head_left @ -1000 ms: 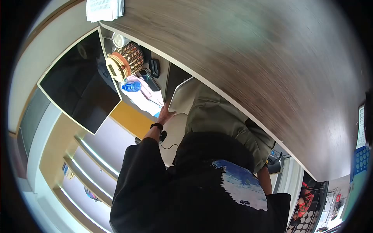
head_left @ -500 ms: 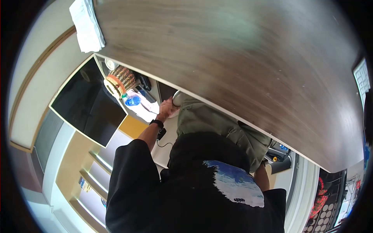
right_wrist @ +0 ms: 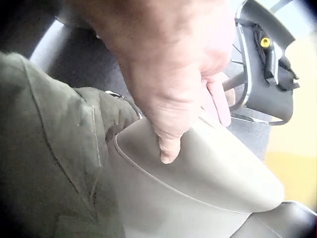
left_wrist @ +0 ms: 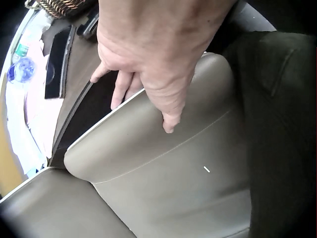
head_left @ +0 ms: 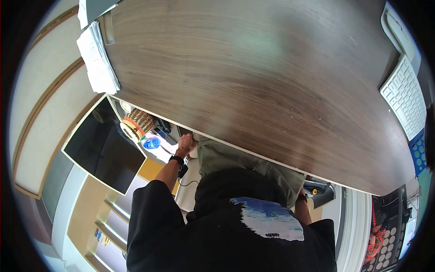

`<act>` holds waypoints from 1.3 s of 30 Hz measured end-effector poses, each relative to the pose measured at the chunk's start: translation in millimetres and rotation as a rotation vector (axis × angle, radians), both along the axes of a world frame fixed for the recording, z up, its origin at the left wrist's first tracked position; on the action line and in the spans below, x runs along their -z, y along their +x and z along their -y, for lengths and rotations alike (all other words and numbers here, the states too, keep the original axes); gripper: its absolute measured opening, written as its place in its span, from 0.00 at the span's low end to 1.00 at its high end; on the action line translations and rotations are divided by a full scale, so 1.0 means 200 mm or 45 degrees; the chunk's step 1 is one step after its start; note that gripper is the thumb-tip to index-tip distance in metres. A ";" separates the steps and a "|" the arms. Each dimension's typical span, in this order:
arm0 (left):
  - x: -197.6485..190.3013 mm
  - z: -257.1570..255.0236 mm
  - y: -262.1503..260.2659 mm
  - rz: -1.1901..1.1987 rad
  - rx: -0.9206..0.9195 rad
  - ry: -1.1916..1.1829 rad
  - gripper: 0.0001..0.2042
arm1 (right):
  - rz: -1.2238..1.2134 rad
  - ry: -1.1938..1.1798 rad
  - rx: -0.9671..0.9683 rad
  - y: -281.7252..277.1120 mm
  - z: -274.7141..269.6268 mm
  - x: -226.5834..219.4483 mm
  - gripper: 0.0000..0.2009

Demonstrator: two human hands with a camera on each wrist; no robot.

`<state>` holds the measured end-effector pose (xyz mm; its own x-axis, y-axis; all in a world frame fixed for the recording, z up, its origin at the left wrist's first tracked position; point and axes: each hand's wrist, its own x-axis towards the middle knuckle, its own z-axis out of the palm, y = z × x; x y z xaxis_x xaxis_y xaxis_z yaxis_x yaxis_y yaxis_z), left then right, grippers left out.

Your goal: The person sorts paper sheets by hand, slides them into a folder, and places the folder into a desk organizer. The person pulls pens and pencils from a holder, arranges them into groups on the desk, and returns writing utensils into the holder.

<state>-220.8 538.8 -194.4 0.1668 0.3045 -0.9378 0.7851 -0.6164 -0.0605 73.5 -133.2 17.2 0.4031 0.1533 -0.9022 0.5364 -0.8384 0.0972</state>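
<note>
Currently, hands are apart from each other, each clamped on one side of the grey-beige seat (left_wrist: 163, 168). The seat is under the person's olive trousers (head_left: 240, 161), at the near edge of the wood-grain surface (head_left: 253, 81).

Left hand (left_wrist: 148, 54) grips the seat's left side: thumb on top, fingers over the outer edge. Right hand (right_wrist: 173, 74) grips the right side the same way; its fingertips are partly hidden.

Left of the seat, on a lower unit: phone (left_wrist: 58, 62), blue-capped bottle (left_wrist: 22, 70), papers, woven basket (head_left: 139, 119). Dark screen (head_left: 106, 145) is further left.

Right of the seat: dark metal-framed piece (right_wrist: 262, 101) carrying a black item with a yellow ring (right_wrist: 265, 42).

On the main surface: paper stack (head_left: 97, 59) at the left edge, white keyboard (head_left: 404, 97) at the right. Black strap (head_left: 176, 159) on the left wrist, small black device just beside it, with a cable.
</note>
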 end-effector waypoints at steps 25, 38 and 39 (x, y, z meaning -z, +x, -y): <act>-0.16 -0.13 0.09 0.383 -0.052 -0.096 0.45 | 0.242 0.102 0.503 0.25 -0.90 0.35 0.34; -0.80 -0.03 0.14 1.147 0.048 0.148 0.31 | 1.141 0.929 0.320 0.27 -0.74 -0.35 0.21; -0.88 -0.05 0.16 1.394 -0.098 0.091 0.24 | 1.219 1.042 0.343 0.29 -0.78 -0.42 0.18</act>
